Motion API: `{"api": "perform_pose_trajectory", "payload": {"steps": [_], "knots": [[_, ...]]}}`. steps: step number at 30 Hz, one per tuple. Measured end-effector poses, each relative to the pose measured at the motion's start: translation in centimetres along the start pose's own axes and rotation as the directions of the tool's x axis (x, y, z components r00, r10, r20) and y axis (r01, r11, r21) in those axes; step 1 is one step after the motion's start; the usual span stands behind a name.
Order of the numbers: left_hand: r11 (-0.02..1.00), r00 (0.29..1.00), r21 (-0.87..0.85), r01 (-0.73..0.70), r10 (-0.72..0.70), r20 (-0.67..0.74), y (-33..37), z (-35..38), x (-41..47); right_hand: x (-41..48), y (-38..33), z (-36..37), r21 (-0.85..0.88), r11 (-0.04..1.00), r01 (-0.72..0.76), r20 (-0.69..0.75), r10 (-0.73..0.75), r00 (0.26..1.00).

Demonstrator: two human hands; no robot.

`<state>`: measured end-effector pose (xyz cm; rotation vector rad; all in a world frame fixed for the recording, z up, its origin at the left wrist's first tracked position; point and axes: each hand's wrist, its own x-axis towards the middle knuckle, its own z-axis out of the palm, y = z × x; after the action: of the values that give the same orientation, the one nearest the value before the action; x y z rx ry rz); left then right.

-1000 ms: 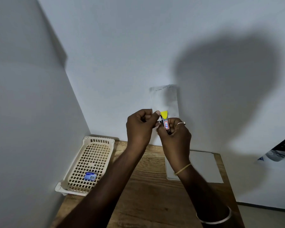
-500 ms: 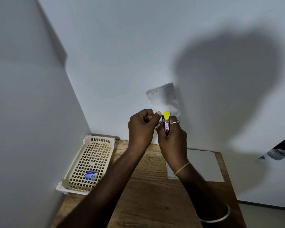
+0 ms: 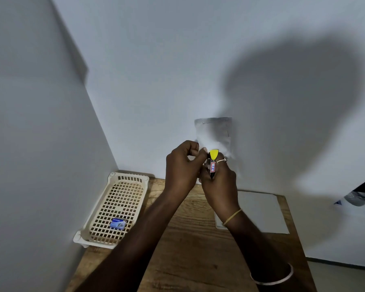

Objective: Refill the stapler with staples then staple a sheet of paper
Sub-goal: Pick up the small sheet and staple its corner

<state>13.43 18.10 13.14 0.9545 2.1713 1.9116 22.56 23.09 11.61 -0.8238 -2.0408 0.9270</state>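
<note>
A small dark stapler point(image 3: 212, 165) with a yellow tip and a red-bordered label stands upright in my right hand point(image 3: 218, 182), raised above the wooden table point(image 3: 177, 249). A folded sheet of white paper point(image 3: 214, 133) sticks up behind both hands, its lower edge at the stapler. My left hand point(image 3: 182, 167) pinches that lower edge just left of the stapler. Whether the paper sits inside the stapler's jaws is hidden by my fingers. A small blue staple box point(image 3: 118, 223) lies in the cream basket point(image 3: 122, 182) at the left.
A stack of white paper point(image 3: 259, 211) lies flat on the table's far right, partly behind my right wrist. White walls close in at the left and behind. The table's right edge drops to the floor, and a dark object point(image 3: 360, 197) shows at the right.
The sheet has straightened from a leftward tilt to upright. Both hands stay close together around the stapler, shifted slightly.
</note>
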Motion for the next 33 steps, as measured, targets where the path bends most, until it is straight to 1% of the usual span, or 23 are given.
{"api": "perform_pose_trajectory", "payload": {"steps": [3, 7, 11, 13, 15, 18, 22, 24, 26, 30, 33], "knots": [[0.997, 0.999, -0.071, 0.042, -0.041, 0.011, -0.4, -0.2, 0.0, 0.0, 0.3, 0.1, 0.0, 1.0, -0.029, 0.039, 0.029, 0.999], [0.973, 0.988, -0.183, 0.143, -0.131, 0.08, -1.1, -0.5, -0.1, 0.0, 0.7, 0.1, -0.028, 0.999, -0.034, 0.085, 0.036, 0.996], [0.962, 0.981, -0.204, 0.183, -0.165, 0.102, -1.3, -0.9, 0.1, -0.4, 1.1, 0.5, -0.042, 0.997, -0.059, 0.116, 0.064, 0.991], [0.963, 0.979, -0.192, 0.19, -0.171, 0.111, -1.6, -0.9, 0.0, -0.6, 1.3, 0.6, -0.059, 0.998, -0.031, 0.099, 0.037, 0.994], [0.963, 0.978, -0.182, 0.2, -0.183, 0.102, -1.8, -0.8, -0.3, -0.7, 1.2, 0.6, -0.079, 0.997, 0.009, 0.081, -0.003, 0.997], [0.937, 0.974, -0.264, 0.227, -0.215, 0.074, -2.3, -0.7, -0.7, -0.6, 1.3, 0.6, -0.068, 0.997, 0.028, 0.08, -0.023, 0.997], [0.909, 0.963, -0.324, 0.263, -0.266, 0.035, -2.8, -0.7, -1.0, -0.8, 2.0, 1.1, -0.066, 0.998, 0.022, 0.059, -0.018, 0.998], [0.89, 0.951, -0.345, 0.297, -0.31, 0.019, -3.2, -0.8, -1.0, -1.2, 2.6, 1.5, -0.037, 0.999, -0.028, 0.068, 0.03, 0.997], [0.866, 0.937, -0.375, 0.331, -0.35, 0.018, -3.6, -0.9, -1.1, -1.6, 3.3, 1.9, 0.07, 0.989, -0.128, 0.11, 0.12, 0.987], [0.819, 0.911, -0.428, 0.383, -0.412, 0.026, -4.2, -1.0, -1.3, -2.5, 4.6, 2.2, 0.234, 0.917, -0.322, 0.133, 0.298, 0.945], [0.793, 0.895, -0.445, 0.415, -0.445, 0.042, -4.7, -0.9, -1.5, -2.9, 5.4, 2.1, 0.304, 0.873, -0.382, 0.126, 0.36, 0.924]]}}
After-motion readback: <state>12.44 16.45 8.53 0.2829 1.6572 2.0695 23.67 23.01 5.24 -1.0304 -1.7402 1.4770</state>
